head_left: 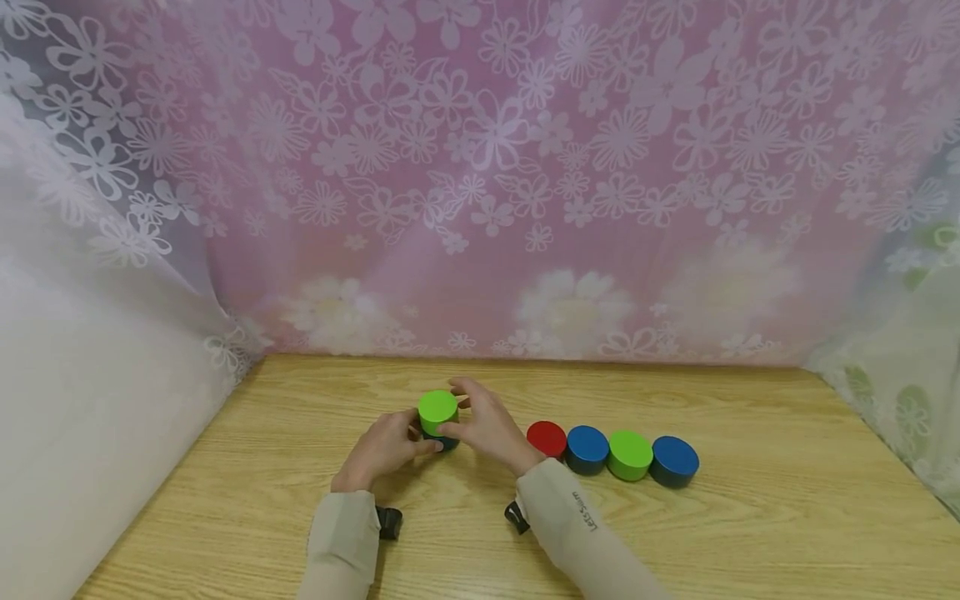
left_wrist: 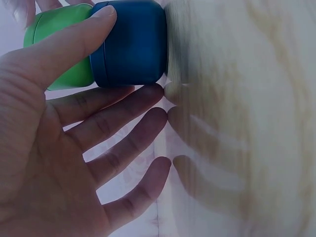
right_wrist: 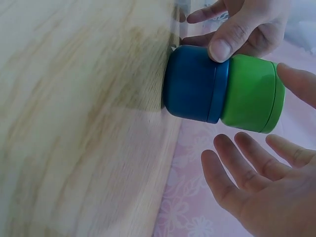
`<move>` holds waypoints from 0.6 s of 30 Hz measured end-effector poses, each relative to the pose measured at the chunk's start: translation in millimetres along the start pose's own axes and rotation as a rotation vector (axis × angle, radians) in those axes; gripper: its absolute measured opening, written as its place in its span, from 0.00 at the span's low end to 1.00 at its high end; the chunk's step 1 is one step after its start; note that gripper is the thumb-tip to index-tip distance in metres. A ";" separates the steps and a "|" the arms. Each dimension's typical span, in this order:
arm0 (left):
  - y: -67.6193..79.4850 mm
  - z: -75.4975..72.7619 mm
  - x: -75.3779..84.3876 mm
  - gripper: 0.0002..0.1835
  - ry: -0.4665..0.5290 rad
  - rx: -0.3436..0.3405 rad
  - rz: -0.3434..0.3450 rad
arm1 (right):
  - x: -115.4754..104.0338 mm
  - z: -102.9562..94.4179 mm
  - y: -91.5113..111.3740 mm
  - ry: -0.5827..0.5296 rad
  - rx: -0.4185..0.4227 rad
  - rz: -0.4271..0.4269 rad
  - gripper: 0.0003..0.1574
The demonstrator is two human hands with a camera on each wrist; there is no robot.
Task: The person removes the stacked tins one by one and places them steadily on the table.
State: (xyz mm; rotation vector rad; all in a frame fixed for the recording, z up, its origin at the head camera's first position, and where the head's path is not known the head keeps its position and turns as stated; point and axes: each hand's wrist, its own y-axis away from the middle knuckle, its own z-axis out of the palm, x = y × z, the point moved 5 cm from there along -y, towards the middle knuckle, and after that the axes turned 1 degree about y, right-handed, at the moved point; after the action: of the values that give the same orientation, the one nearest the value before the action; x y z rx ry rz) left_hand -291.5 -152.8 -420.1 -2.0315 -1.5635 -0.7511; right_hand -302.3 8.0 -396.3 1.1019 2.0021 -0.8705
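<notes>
Left of the table's middle, a small round green tin (head_left: 437, 406) stands on a blue tin (head_left: 449, 442), which rests on the wood. My left hand (head_left: 384, 450) holds the blue tin near its top; in the left wrist view, its thumb lies across the blue tin (left_wrist: 133, 47) and part of the green tin (left_wrist: 57, 24), fingers behind. My right hand (head_left: 489, 427) is around the green tin's right side. In the right wrist view, its thumb is at the green tin's (right_wrist: 249, 94) top edge, while the loosely spread fingers stay apart from it.
To the right, a red tin (head_left: 546, 438), a blue tin (head_left: 587, 448), a green tin (head_left: 630, 454) and another blue tin (head_left: 675, 460) stand in a row, close together. The wooden table (head_left: 787, 533) ends at a pink flowered curtain (head_left: 480, 208) at the back.
</notes>
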 end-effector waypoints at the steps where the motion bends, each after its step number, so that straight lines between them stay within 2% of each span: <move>1: -0.1 -0.1 0.2 0.18 -0.003 0.000 0.001 | -0.1 0.7 -0.5 0.005 -0.001 -0.001 0.41; 12: -0.4 1.1 0.0 0.18 -0.017 0.003 0.004 | -0.1 10.3 -5.9 0.039 0.001 -0.008 0.42; 18: -0.9 1.2 -0.5 0.19 -0.018 -0.003 0.009 | 0.7 11.5 -5.7 0.048 0.005 -0.006 0.38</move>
State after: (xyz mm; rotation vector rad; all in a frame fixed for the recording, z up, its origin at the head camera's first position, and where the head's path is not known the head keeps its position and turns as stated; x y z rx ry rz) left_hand -292.3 -152.2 -421.3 -2.0512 -1.5633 -0.7344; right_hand -304.8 -3.3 -401.8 1.1300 2.0442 -0.8597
